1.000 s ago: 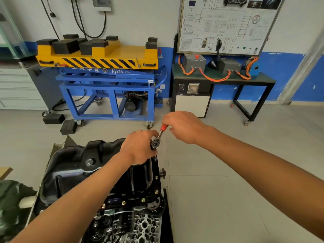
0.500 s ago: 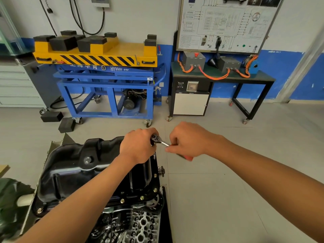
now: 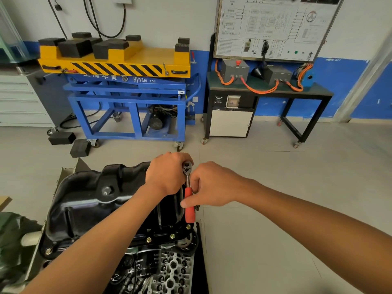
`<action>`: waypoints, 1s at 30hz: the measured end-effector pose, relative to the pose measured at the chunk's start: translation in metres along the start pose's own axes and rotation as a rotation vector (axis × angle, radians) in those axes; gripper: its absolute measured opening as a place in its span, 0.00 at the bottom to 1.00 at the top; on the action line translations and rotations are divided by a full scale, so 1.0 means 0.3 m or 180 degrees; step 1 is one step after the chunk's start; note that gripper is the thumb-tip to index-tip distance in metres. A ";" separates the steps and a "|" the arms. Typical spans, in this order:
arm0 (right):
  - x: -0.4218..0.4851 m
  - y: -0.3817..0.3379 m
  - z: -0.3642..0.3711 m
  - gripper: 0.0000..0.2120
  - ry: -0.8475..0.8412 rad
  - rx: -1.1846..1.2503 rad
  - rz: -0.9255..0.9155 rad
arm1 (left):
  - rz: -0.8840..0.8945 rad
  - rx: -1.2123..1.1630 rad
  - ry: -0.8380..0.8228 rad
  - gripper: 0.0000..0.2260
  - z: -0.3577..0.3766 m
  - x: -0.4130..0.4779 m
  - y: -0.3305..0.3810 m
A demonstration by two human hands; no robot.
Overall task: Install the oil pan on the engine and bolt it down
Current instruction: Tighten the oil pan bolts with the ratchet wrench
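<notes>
Head view, looking down past both forearms: we see the black pressed-steel oil pan sitting on top of the upturned engine, whose silver cast face and dark fittings fill the bottom edge. The pan lies left of centre with its flange down on the block. A row of brass-coloured bolts stands in the near flange, and a silver drain plug sits in the pan's upper face.

At the pan's far right corner we find the chrome ratchet wrench with a red plastic handle. Its round head is farthest from us and the handle points back toward us along the pan's right side. The left hand is curled over the head from the left, one fingertip hooked round its top. The other fingers are hidden under the back of the hand, so we cannot tell how they lie. The right hand grips the handle from the right, thumb pressed on the front of the red grip and fingers curled together behind the shaft. What the wrench head sits on is hidden from us.

Beyond, on the pale floor, stands a blue steel cart with a yellow striped top carrying black rubber blocks, with two loose black blocks by its left wheel. To its right is a black-framed bench holding grey boxes joined by orange cables, under a white wiring-diagram board. A grey drawer cabinet stands at the left edge.
</notes>
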State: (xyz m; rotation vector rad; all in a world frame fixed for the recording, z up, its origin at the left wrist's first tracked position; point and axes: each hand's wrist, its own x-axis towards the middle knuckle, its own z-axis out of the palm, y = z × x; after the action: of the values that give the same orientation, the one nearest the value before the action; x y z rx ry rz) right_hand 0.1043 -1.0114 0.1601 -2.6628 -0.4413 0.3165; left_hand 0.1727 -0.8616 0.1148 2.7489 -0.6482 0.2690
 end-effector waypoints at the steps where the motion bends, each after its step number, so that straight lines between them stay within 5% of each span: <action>1: -0.002 0.002 -0.005 0.20 -0.0040 -0.0005 0.0027 | 0.0003 -0.0034 -0.0021 0.17 -0.002 0.003 -0.001; 12: 0.050 0.066 -0.181 0.08 -0.0794 -0.1156 0.0460 | 0.0127 -0.0221 0.0028 0.07 -0.009 0.002 -0.002; 20: 0.129 0.081 -0.182 0.03 0.0665 -0.1897 0.0177 | 0.0123 -0.0162 -0.0008 0.09 -0.004 0.010 -0.008; 30: 0.100 0.149 -0.129 0.12 0.0966 -0.1545 -0.0293 | 0.0120 0.0042 0.0087 0.09 0.015 0.005 -0.006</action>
State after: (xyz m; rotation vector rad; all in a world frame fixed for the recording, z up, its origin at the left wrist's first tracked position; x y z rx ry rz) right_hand 0.1546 -1.0534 0.1703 -3.0702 -0.6004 -0.2565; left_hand 0.1752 -0.8620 0.1105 2.7429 -0.6940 0.3196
